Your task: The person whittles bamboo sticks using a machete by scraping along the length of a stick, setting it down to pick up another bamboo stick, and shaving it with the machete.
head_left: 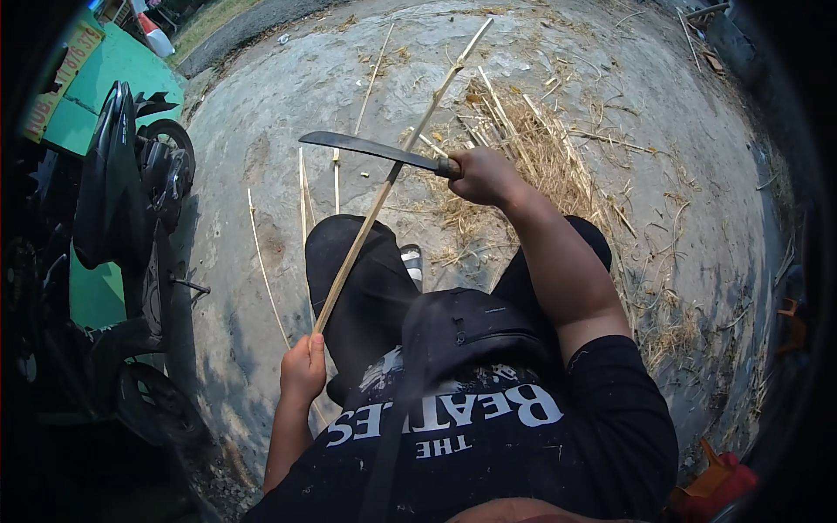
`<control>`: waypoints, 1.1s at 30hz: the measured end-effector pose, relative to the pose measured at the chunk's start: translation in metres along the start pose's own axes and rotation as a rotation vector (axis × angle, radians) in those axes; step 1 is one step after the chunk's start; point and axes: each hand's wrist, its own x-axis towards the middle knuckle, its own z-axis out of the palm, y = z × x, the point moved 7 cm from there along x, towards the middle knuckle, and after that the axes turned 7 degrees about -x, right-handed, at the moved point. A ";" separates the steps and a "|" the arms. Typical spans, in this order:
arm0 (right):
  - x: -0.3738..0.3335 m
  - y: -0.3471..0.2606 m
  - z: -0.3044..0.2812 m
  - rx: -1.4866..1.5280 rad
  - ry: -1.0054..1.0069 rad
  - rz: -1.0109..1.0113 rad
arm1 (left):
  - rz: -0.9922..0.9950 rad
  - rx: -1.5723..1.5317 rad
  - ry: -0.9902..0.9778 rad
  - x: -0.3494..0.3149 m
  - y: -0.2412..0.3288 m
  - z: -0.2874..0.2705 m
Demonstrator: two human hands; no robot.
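Note:
My left hand (302, 370) is closed round the near end of a long, thin bamboo strip (359, 241), which slants up and away to the right past my left knee. Knots show along its far part. In my right hand (481, 177) is the wooden handle of a machete (375, 148). Its dark, curved blade points left and crosses over the strip about midway along. Whether the edge touches the strip I cannot tell. My fingers wrap fully round the handle.
Thin strips (266, 266) lie on the concrete ground at the left. Beyond my right hand is a heap of shavings and split pieces (532, 148). A black motorcycle (118, 183) stands at far left beside a green panel (98, 78). Orange and red things (719, 484) sit at lower right.

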 end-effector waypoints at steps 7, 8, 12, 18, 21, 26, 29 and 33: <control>0.026 0.064 0.016 0.082 0.026 0.142 | 0.103 0.111 0.130 -0.008 -0.003 0.008; 0.027 0.081 0.018 0.174 -0.050 0.267 | 0.102 0.106 0.148 -0.004 0.000 0.008; 0.021 0.067 0.007 0.096 0.000 0.249 | 0.092 0.081 0.131 -0.008 -0.001 0.008; -0.011 -0.028 -0.026 -0.138 0.192 -0.174 | 0.105 0.111 0.192 -0.008 -0.001 0.013; -0.006 -0.017 -0.010 -0.184 0.152 -0.211 | 0.177 0.223 0.221 -0.005 -0.002 0.009; 0.013 0.086 -0.021 0.100 0.070 0.395 | 0.144 0.273 0.225 -0.004 -0.004 0.003; 0.009 0.064 -0.019 0.179 0.119 0.352 | 0.126 0.188 0.198 -0.006 -0.010 0.009; 0.005 0.005 -0.018 0.030 0.226 -0.015 | 0.131 0.182 0.212 -0.006 -0.006 0.012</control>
